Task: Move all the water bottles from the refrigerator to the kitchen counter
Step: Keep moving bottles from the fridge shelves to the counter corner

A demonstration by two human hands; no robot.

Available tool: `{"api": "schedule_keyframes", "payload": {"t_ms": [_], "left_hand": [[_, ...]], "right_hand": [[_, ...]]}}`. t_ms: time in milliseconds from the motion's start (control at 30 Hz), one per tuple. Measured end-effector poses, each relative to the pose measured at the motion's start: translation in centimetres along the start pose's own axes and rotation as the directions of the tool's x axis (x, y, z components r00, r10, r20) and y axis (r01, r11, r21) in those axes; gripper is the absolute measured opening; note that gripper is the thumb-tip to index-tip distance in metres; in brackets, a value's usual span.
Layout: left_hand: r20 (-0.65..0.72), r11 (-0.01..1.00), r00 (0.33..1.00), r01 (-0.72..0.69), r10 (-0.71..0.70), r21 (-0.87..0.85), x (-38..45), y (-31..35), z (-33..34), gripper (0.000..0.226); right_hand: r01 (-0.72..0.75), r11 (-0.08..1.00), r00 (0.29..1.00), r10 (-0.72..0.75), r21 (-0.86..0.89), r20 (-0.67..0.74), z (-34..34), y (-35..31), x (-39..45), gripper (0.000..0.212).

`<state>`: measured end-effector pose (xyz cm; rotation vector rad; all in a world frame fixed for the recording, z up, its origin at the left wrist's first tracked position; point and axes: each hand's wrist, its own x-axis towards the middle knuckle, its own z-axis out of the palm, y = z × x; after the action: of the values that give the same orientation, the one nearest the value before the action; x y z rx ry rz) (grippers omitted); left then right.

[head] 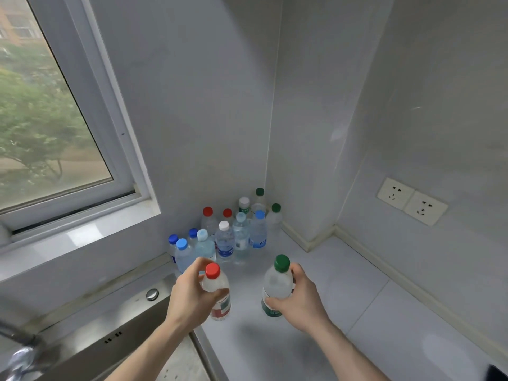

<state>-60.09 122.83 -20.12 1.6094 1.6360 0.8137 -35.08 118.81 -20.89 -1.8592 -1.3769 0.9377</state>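
The pale kitchen counter (316,312) fills the lower right, running back into a corner of grey walls. On the left a window (55,119) looks out on green trees, and below it a stainless-steel sink (115,325) sits beside the counter, with a blurred faucet (19,353) at the lower left edge. Two wall sockets (412,200) sit side by side on the right wall above the counter.

In the back corner stands a cluster of water bottles (225,235) — upright, packed close together, with blue, red, white and green caps.

Nearer the camera, the left hand (192,295) has its fingers and thumb curled round the body of a red-capped water bottle (217,287), which bears a red label low down; its base is at or just above the counter — which of the two I cannot tell. The right hand (299,298) is wrapped round a green-capped water bottle (277,284) with a green label, held upright in the same way, near the other but apart from it. Both held bottles are in front of the cluster.
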Motion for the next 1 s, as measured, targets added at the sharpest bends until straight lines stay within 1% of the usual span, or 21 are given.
{"api": "schedule_keyframes", "payload": {"t_ms": [267, 367, 500, 600, 733, 833, 1000], "left_hand": [[-0.052, 0.995, 0.995, 0.088, -0.086, 0.037, 4.1, -3.0, 0.5, 0.051], [-0.071, 0.992, 0.993, 0.101, -0.096, 0.072, 5.5, -4.1, 0.6, 0.048], [-0.08, 0.987, 0.991, 0.116, -0.107, 0.107, 6.7, -5.4, 0.6, 0.046], [-0.071, 0.985, 0.992, 0.111, -0.103, 0.132, 7.2, -6.2, 0.7, 0.048], [-0.069, 0.986, 0.995, 0.084, -0.075, 0.145, 7.8, -7.1, 0.4, 0.049], [-0.078, 0.986, 0.995, 0.068, -0.057, 0.15, 8.1, -7.5, 0.3, 0.047], [-0.105, 0.989, 0.994, 0.027, -0.012, 0.143, 8.2, -7.8, 0.4, 0.046]], "right_hand": [[-0.06, 0.994, 0.997, 0.065, -0.09, 0.048, 3.0, 0.1, 3.7, 0.057], [-0.076, 0.989, 0.994, 0.085, -0.129, 0.066, 4.2, 0.0, 5.2, 0.057], [-0.062, 0.983, 0.994, 0.078, -0.174, 0.083, 6.2, -0.3, 7.4, 0.061], [-0.031, 0.976, 0.994, 0.054, -0.215, 0.1, 7.5, -0.8, 8.7, 0.065], [0.011, 0.969, 0.99, 0.025, -0.248, 0.142, 9.7, -1.8, 10.6, 0.061], [0.016, 0.961, 0.988, 0.027, -0.275, 0.151, 11.6, -2.6, 11.7, 0.06], [-0.002, 0.959, 0.987, 0.047, -0.283, 0.153, 13.9, -3.6, 12.8, 0.065]]}}
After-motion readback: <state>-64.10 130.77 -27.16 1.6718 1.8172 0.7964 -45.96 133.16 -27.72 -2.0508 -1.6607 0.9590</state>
